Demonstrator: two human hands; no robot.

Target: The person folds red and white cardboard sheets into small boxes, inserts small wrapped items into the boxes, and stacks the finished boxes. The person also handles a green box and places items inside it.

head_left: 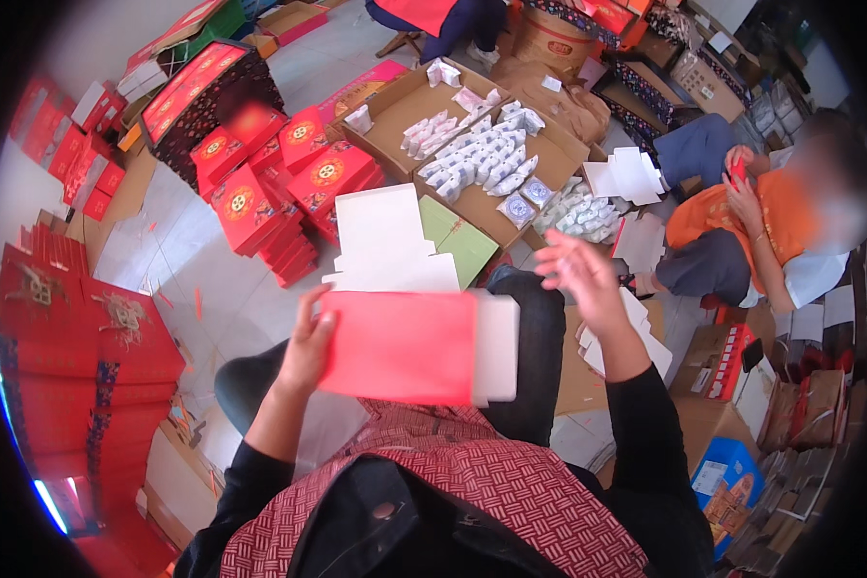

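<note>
My left hand grips the left end of a flat red carton above my lap, thumb near its top edge. A white flap sticks out of the carton's right end. Beyond its far edge lies white cut card with tabs; I cannot tell whether the two are joined. My right hand is raised to the right, apart from the carton, fingers spread and slightly blurred, with nothing in them. A green card lies beyond the white one.
Red boxes are piled at the far left. Cardboard trays hold several small wrapped packets. A person in orange sits at the right, handling something small and red. Tall red stacks stand at my left, a blue box at my right.
</note>
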